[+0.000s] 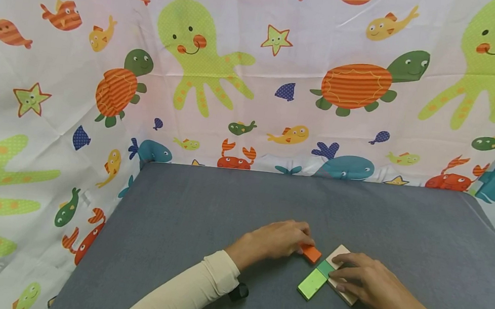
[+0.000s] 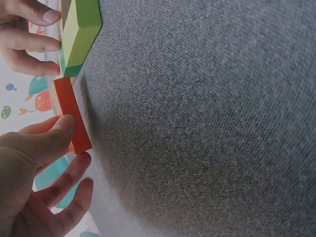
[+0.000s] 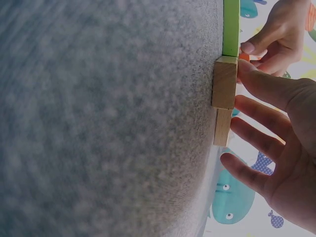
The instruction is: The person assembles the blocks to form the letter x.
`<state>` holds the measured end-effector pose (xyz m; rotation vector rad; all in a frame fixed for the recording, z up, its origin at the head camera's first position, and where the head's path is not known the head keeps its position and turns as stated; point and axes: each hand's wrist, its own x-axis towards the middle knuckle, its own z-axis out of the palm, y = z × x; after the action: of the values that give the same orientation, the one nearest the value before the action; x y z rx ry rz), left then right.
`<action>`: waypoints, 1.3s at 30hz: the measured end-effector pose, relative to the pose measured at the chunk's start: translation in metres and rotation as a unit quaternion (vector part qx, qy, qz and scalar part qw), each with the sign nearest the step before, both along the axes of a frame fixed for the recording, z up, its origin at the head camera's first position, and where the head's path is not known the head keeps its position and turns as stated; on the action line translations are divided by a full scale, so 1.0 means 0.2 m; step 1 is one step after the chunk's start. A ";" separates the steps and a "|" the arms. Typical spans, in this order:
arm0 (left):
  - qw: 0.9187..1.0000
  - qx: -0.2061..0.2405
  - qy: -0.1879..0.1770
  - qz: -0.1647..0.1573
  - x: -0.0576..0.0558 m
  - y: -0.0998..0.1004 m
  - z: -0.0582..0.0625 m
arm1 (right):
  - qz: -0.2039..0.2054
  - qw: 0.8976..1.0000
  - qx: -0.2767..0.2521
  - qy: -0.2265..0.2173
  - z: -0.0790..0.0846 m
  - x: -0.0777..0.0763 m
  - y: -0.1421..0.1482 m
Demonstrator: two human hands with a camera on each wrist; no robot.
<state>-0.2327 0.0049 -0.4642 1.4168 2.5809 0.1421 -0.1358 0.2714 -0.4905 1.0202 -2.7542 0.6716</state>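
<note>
My left hand (image 1: pixel 281 238) pinches an orange rectangular block (image 1: pixel 311 253) between thumb and fingers. In the left wrist view a shadow lies under the orange block (image 2: pixel 71 113), which seems held just off the cloth. Close by, a light green block (image 1: pixel 312 284) lies end to end with a darker green piece (image 1: pixel 324 269). Plain wooden blocks adjoin the green piece, one on the far side (image 1: pixel 338 254) and one on the near right (image 1: pixel 347 294). Fingertips of my right hand (image 1: pixel 372 286) rest on the wooden blocks, its fingers spread and partly covering them.
A grey cloth-covered table (image 1: pixel 205 200) lies under everything. Behind and beside it hangs a white curtain (image 1: pixel 238 31) printed with sea animals. A black strap (image 1: pixel 239 292) shows at the left wrist, below the beige sleeve (image 1: pixel 186 290).
</note>
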 end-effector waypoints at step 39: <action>1.000 -0.001 0.015 -0.019 0.02 0.04 -0.03 | -0.010 1.000 0.005 0.000 0.00 0.01 -0.01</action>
<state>-0.2295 0.0127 -0.4706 1.4780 2.5761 0.1134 -0.1339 0.2704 -0.4911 0.9927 -2.7664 0.6552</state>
